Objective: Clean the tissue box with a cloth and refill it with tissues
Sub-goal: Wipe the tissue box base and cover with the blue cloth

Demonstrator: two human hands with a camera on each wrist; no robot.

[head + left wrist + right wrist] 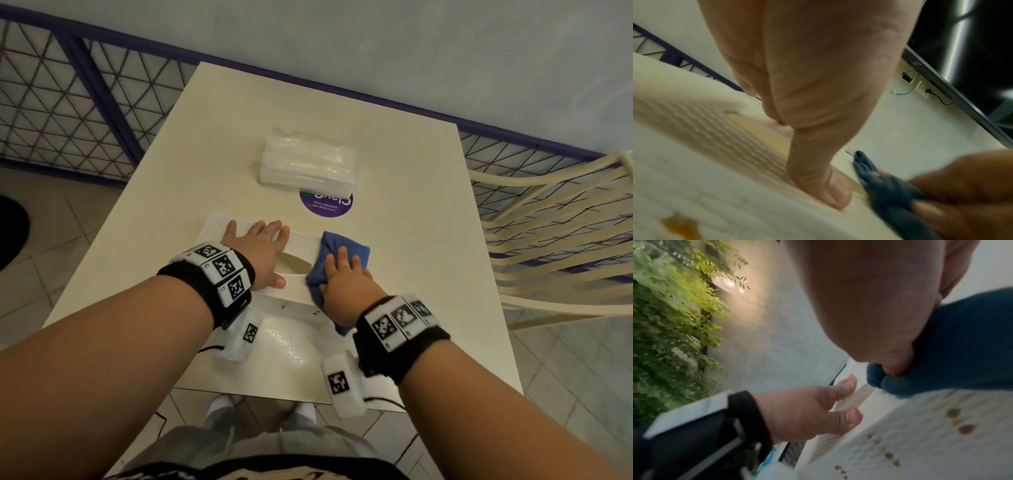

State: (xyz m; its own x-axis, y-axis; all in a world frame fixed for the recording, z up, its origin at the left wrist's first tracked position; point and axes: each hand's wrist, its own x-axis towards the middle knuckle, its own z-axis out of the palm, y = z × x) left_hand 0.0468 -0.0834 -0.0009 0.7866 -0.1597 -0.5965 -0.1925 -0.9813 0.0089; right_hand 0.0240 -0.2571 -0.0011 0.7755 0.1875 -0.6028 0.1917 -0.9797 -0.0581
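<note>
A white tissue box (pixel 301 244) lies on the table (pixel 411 240) in front of me, its oval slot facing up. My left hand (pixel 262 248) lies flat across the box's left part, fingers spread and the thumb (pixel 818 178) on the near edge. My right hand (pixel 346 275) grips a bunched blue cloth (pixel 349 245) and presses it on the box's right end. In the right wrist view the cloth (pixel 962 345) wraps around my thumb. Brown spots (pixel 966 429) mark the box's near side. A tissue pack (pixel 308 164) in clear plastic lies farther back.
A round purple sticker (pixel 325 205) sits on the table between the pack and the box. A cream slatted chair (pixel 555 219) stands at the table's right side. A purple mesh railing (pixel 68 102) runs along the left and behind.
</note>
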